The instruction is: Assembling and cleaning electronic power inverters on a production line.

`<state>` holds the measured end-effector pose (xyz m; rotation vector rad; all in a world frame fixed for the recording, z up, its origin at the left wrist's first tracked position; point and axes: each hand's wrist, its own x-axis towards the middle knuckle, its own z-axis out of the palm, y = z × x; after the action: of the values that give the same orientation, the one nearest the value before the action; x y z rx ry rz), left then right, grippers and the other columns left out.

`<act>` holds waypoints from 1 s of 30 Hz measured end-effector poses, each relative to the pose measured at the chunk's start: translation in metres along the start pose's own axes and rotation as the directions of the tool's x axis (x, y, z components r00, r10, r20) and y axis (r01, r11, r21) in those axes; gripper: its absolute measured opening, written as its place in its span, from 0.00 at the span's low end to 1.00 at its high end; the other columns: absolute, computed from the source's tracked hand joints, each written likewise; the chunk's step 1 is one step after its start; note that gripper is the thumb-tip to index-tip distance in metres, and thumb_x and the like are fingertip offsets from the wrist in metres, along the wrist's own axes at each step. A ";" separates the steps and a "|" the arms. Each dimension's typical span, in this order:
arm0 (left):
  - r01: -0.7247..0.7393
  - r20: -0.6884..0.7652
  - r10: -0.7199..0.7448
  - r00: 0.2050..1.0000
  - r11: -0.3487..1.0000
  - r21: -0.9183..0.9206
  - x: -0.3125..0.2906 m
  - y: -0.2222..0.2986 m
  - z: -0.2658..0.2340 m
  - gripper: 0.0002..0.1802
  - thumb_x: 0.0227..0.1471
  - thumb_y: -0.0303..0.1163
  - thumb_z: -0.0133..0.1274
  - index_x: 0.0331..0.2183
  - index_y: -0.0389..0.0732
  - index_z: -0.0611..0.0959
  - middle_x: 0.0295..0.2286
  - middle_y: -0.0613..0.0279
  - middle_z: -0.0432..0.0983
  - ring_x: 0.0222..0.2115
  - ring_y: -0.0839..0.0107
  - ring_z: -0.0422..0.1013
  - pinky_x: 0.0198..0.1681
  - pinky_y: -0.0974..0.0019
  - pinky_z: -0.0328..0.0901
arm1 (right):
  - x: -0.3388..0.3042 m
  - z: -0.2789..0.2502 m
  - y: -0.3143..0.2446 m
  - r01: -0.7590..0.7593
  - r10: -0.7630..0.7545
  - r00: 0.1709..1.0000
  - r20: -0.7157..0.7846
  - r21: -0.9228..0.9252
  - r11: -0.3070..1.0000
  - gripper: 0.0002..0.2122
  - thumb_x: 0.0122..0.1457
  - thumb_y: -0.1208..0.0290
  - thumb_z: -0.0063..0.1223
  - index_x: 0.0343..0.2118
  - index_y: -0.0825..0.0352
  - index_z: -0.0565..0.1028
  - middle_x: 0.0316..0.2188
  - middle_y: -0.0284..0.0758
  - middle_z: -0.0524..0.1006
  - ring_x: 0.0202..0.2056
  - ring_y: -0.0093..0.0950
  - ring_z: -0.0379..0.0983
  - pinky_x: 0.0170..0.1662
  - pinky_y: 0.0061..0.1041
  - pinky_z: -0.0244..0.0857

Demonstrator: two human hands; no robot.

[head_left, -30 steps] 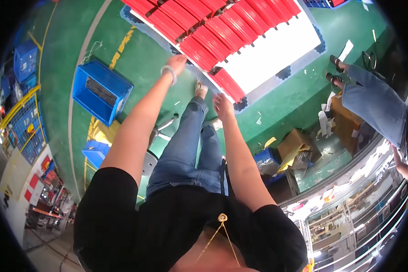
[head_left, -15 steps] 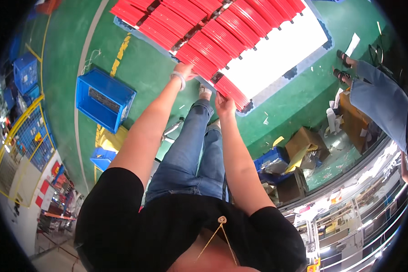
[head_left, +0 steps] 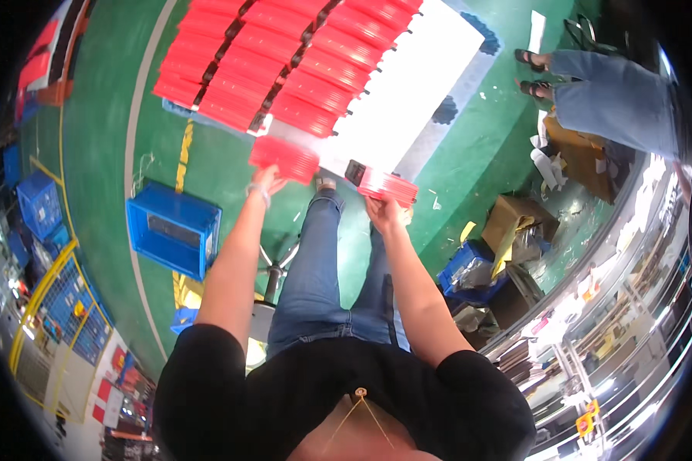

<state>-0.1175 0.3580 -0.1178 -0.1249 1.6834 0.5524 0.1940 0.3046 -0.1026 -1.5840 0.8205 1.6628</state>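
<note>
Above the near edge of a pallet, my left hand (head_left: 267,180) grips one stack of red strips (head_left: 288,158), slightly blurred. To the right, my right hand (head_left: 387,213) is closed round another stack of red strips (head_left: 390,187), which shows a black end piece at its left. The two stacks are apart from each other. Just beyond them, rows of similar red stacks (head_left: 307,69) with black ends lie side by side on a white sheet (head_left: 430,69) over the pallet. Their exact kind is hard to make out.
An open blue crate (head_left: 173,230) stands on the green floor to the left. Below my left forearm is a chair base (head_left: 275,269). At right are a cardboard box (head_left: 519,223), a blue bin (head_left: 469,269) and another person's legs (head_left: 607,88) in sandals.
Both hands have lifted red stacks off the near end of the rows and drawn apart, the left one moving left. The pallet now appears farther left in view.
</note>
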 end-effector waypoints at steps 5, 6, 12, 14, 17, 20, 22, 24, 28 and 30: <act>0.020 -0.007 -0.021 1.000 0.996 -0.087 -0.041 -0.022 -0.029 0.15 0.45 0.33 0.50 0.36 0.35 0.73 0.32 0.51 0.74 0.32 0.58 0.74 0.32 0.61 0.72 | -0.029 -0.040 -0.066 0.064 -0.063 0.998 0.019 -0.095 0.993 0.10 0.55 0.72 0.42 0.37 0.69 0.70 0.35 0.40 0.76 0.38 0.34 0.75 0.37 0.24 0.67; 0.025 0.005 -0.024 1.000 0.991 -0.134 -0.054 -0.029 -0.038 0.15 0.45 0.34 0.50 0.35 0.35 0.72 0.32 0.50 0.74 0.32 0.57 0.74 0.32 0.62 0.72 | -0.040 -0.045 -0.076 0.069 -0.069 0.998 0.002 -0.082 0.994 0.10 0.56 0.71 0.41 0.38 0.69 0.70 0.35 0.40 0.76 0.36 0.33 0.76 0.32 0.23 0.67; -0.040 -0.056 0.022 0.998 0.935 -0.352 -0.126 -0.051 -0.028 0.13 0.42 0.29 0.49 0.33 0.33 0.73 0.33 0.46 0.75 0.33 0.55 0.74 0.36 0.63 0.73 | -0.066 -0.090 -0.170 0.143 -0.138 0.980 0.145 -0.021 0.990 0.09 0.57 0.71 0.39 0.37 0.69 0.69 0.31 0.40 0.76 0.29 0.33 0.77 0.24 0.24 0.66; -0.077 -0.072 0.052 0.996 0.911 -0.405 -0.155 -0.051 0.001 0.14 0.41 0.27 0.48 0.34 0.32 0.75 0.32 0.47 0.76 0.32 0.55 0.74 0.36 0.64 0.73 | -0.077 -0.106 -0.213 0.172 -0.160 0.982 0.101 -0.122 0.978 0.09 0.57 0.71 0.39 0.37 0.69 0.68 0.30 0.40 0.76 0.29 0.33 0.77 0.25 0.25 0.66; -0.118 -0.145 0.063 0.987 0.905 -0.409 -0.205 -0.049 0.049 0.11 0.42 0.27 0.48 0.32 0.32 0.74 0.33 0.48 0.76 0.34 0.56 0.74 0.36 0.64 0.73 | -0.106 -0.125 -0.274 0.192 -0.157 0.973 0.171 -0.210 0.959 0.09 0.56 0.71 0.39 0.37 0.68 0.67 0.30 0.39 0.76 0.28 0.32 0.77 0.25 0.26 0.66; -0.140 -0.170 0.061 0.984 0.852 -0.504 -0.232 -0.040 0.086 0.08 0.44 0.27 0.47 0.29 0.34 0.74 0.32 0.49 0.75 0.35 0.57 0.74 0.37 0.65 0.73 | -0.151 -0.131 -0.318 0.278 -0.216 0.948 0.233 -0.284 0.917 0.08 0.56 0.72 0.39 0.36 0.67 0.68 0.29 0.38 0.76 0.27 0.31 0.76 0.24 0.22 0.65; -0.106 -0.140 0.046 0.989 0.884 -0.456 -0.258 -0.016 0.138 0.06 0.45 0.28 0.46 0.27 0.34 0.73 0.31 0.50 0.75 0.36 0.58 0.74 0.37 0.66 0.73 | -0.183 -0.137 -0.350 0.364 -0.296 0.921 0.254 -0.287 0.886 0.08 0.55 0.72 0.39 0.36 0.67 0.68 0.28 0.38 0.76 0.26 0.30 0.76 0.23 0.20 0.64; -0.102 -0.071 0.078 0.994 0.886 -0.453 -0.275 -0.005 0.182 0.07 0.45 0.28 0.47 0.28 0.34 0.74 0.30 0.52 0.75 0.36 0.58 0.74 0.36 0.68 0.73 | -0.207 -0.136 -0.375 0.581 -0.501 0.814 0.293 -0.383 0.718 0.07 0.55 0.72 0.39 0.35 0.66 0.68 0.25 0.36 0.75 0.24 0.29 0.75 0.21 0.18 0.62; -0.076 0.076 0.125 0.989 0.884 -0.461 -0.284 0.021 0.259 0.10 0.44 0.27 0.50 0.31 0.33 0.74 0.32 0.53 0.74 0.36 0.59 0.74 0.34 0.71 0.72 | -0.228 -0.124 -0.424 0.753 -0.645 0.648 0.405 -0.465 0.465 0.09 0.55 0.73 0.36 0.37 0.67 0.68 0.24 0.35 0.76 0.21 0.25 0.74 0.21 0.19 0.63; -0.094 0.121 0.175 0.977 0.865 -0.493 -0.296 0.040 0.289 0.11 0.43 0.27 0.50 0.32 0.32 0.73 0.33 0.54 0.72 0.36 0.59 0.74 0.34 0.71 0.72 | -0.234 -0.115 -0.452 0.753 -0.617 0.646 0.450 -0.508 0.418 0.10 0.56 0.72 0.36 0.39 0.66 0.67 0.25 0.35 0.76 0.23 0.25 0.75 0.25 0.20 0.65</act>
<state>0.1867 0.4491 0.1504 -0.3187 1.3709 1.0609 0.6369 0.4511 0.1317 -1.7946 -0.6259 1.4508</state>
